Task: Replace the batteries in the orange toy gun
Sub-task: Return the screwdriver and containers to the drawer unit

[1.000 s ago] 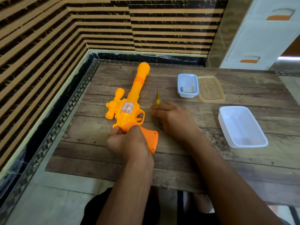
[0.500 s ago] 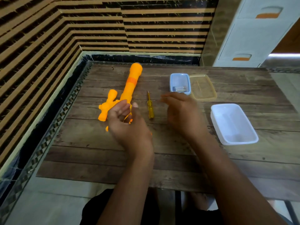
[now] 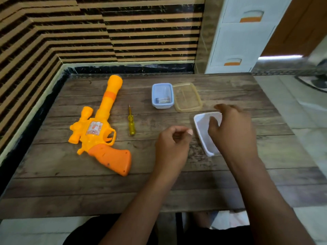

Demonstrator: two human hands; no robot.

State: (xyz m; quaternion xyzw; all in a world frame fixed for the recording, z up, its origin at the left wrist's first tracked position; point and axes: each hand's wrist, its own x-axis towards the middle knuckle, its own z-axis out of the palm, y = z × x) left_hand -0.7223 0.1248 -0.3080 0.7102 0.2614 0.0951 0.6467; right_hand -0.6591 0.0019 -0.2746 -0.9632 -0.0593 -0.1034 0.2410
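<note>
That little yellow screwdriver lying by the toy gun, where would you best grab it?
By the fat yellow handle of the screwdriver, pinched from above across its sides: it lies flat on the table, handle nearest the person, thin tip pointing away.

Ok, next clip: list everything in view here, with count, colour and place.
toy gun: 1, orange, lying on the table's left side
screwdriver: 1, yellow, flat, right of the gun
small container: 1, pale blue, far middle; contents unclear
lid: 1, translucent yellowish, beside the small container's right
white container: 1, white, right of centre
table: 1, brown wood planks
drawer cabinet: 1, white, orange handles, far right
left hand: 1, fingers curled, over table centre
right hand: 1, blurred, over the white container
</note>
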